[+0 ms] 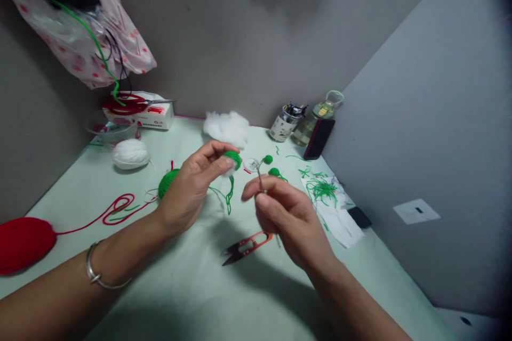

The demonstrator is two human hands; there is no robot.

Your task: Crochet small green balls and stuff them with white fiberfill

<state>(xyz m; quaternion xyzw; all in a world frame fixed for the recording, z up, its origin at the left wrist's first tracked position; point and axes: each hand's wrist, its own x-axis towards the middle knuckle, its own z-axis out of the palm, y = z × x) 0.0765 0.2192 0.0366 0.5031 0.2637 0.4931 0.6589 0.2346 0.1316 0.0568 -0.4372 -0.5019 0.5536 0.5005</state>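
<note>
Holding the green piece (pixel 233 157) above the desk (pixel 192 287) in the left hand (pixel 196 181) and a tool (pixel 260 178) in the right hand (pixel 286 216), best tuck the fluff (pixel 229 171) in gently, bit by bit.

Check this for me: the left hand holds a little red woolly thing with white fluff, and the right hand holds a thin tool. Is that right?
Not quite: the little woolly thing in the left hand is green, not red, as the head view shows. It does have white fluff, and the right hand does hold a thin tool.
</note>
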